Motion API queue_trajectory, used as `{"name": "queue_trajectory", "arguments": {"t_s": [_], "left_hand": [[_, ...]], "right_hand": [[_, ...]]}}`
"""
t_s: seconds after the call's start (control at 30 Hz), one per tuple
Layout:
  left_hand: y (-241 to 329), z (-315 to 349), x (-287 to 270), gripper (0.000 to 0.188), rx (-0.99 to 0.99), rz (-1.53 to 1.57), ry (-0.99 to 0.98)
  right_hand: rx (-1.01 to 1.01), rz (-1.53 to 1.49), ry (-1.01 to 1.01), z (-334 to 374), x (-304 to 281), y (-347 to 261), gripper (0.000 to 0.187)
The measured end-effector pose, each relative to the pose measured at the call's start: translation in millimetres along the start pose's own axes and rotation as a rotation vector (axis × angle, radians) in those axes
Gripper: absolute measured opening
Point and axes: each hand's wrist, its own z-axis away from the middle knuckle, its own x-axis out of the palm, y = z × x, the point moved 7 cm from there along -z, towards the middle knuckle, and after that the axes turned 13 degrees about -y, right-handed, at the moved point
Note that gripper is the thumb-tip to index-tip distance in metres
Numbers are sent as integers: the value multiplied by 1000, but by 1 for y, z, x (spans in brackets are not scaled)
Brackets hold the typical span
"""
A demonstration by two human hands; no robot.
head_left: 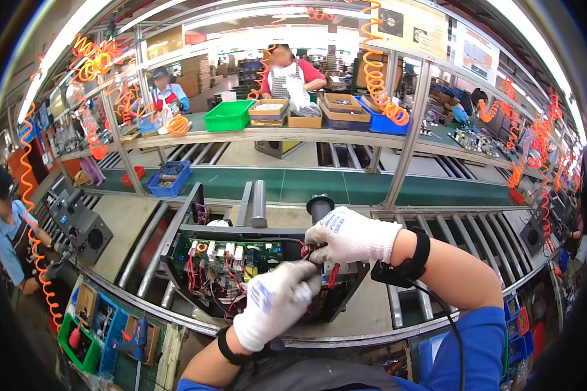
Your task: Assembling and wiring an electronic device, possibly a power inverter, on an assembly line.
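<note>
An opened machine housing with a black metal frame (169,257) sits on the roller line in front of me, its green circuit board (241,251), white connectors and red and black wiring exposed. My right hand (355,238), in a white knitted glove, reaches over the housing's right side and pinches a few thin wires (304,249). Just below and left of it is my left hand (277,303), gloved alike, its fingers closed close to the same wires. Whatever lies between the left fingertips is hidden. Black bands circle both wrists.
Metal rollers (496,244) run to both sides, with a green belt (280,186) beyond. Parts bins (78,342) and a blue hand tool (135,340) lie at lower left. Orange coiled hoses (372,65) hang overhead. Co-workers (16,228) stand left and across the line.
</note>
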Motion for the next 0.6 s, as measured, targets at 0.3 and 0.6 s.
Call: {"name": "queue_trajectory", "arguments": {"t_s": [0.3,0.6], "left_hand": [[-29,-10,7,14,-156,-136,91],[-34,-6,23,11,-158,61,-31]], "right_hand": [[57,-49,110,3,6,2,29],[187,221,257,-4,15,-6,15]]}}
